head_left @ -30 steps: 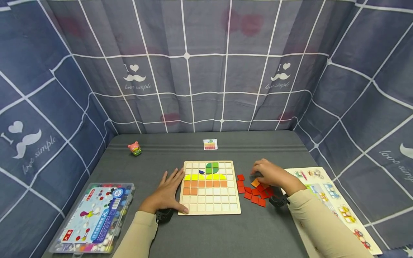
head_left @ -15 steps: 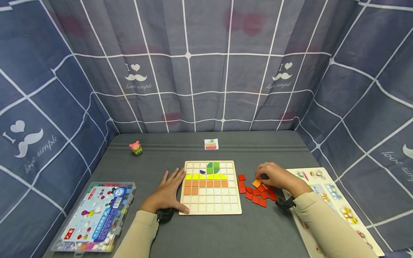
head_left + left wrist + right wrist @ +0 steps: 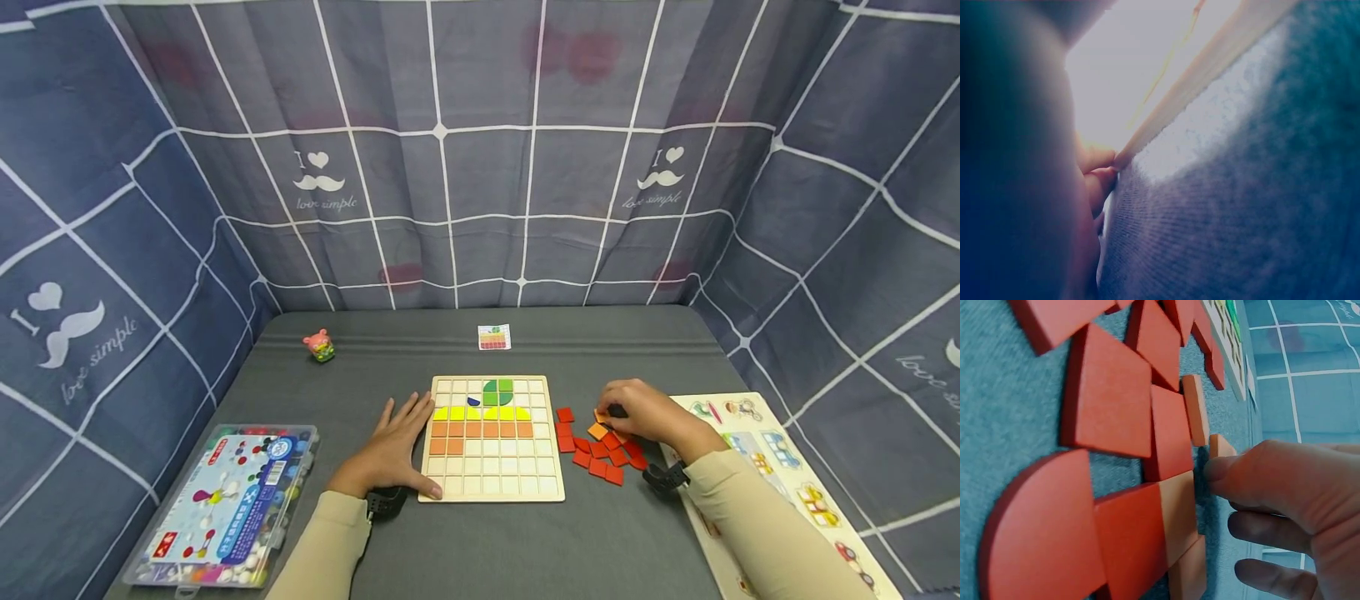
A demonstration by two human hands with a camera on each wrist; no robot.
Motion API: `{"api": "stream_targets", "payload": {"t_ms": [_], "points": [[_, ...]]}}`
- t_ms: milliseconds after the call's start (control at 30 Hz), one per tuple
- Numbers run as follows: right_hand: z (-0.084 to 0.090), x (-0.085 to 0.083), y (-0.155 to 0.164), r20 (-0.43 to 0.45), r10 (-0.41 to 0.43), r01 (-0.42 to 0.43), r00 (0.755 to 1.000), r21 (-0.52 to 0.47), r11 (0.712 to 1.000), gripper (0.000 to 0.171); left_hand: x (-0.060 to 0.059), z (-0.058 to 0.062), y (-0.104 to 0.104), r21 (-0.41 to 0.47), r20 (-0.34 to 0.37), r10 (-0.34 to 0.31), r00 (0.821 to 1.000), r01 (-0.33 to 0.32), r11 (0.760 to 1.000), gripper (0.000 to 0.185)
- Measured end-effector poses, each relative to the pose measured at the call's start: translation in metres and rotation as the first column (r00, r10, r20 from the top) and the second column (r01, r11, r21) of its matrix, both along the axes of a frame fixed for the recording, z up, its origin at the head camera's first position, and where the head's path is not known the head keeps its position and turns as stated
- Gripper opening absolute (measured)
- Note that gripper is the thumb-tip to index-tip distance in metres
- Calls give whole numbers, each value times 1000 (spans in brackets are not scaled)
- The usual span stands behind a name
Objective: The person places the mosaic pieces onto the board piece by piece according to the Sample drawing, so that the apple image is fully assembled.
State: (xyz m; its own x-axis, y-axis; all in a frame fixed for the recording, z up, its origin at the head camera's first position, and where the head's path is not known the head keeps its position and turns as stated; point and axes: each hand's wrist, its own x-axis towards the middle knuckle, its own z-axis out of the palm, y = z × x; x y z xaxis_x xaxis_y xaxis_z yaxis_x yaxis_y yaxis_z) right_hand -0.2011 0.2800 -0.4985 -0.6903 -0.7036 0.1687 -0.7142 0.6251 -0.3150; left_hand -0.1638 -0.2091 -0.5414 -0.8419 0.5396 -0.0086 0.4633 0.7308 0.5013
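Observation:
In the head view, my left hand [image 3: 386, 454] lies spread along the left side of a wooden grid board [image 3: 499, 490], its thumb on the near left corner. Green, yellow, orange and dark blue pieces fill part of the grid. My right hand [image 3: 645, 411] is over the right side of a pile of red tiles [image 3: 597, 468]. Its thumb and fingertips pinch a small orange tile [image 3: 1221, 445], seen in the right wrist view. Another orange tile [image 3: 597, 431] lies just below the fingertips. The left wrist view shows blurred fingers [image 3: 1100, 181] against the board's edge.
A small printed pattern card [image 3: 494, 337] lies behind the board. A pink-headed figurine [image 3: 319, 345] stands at back left. To the left is a clear plastic case [image 3: 217, 504] of coloured parts; a picture board [image 3: 795, 475] lies partly under the right forearm.
My right hand has shifted right and drawn its fingers in. An orange tile now shows at its fingertips, apart from the one below. The left hand stays on the board.

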Motion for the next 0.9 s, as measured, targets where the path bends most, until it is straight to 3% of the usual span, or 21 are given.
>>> {"api": "stream_targets", "payload": {"t_ms": [400, 900], "points": [[2, -6, -27, -36, -55, 54, 998, -24, 998, 13, 1, 1, -1, -7, -11, 8, 1000, -9, 1000, 154], [5, -11, -98, -68, 82, -86, 994, -57, 995, 9, 2, 2, 0, -4, -9, 0, 1000, 0, 1000, 154]]}}
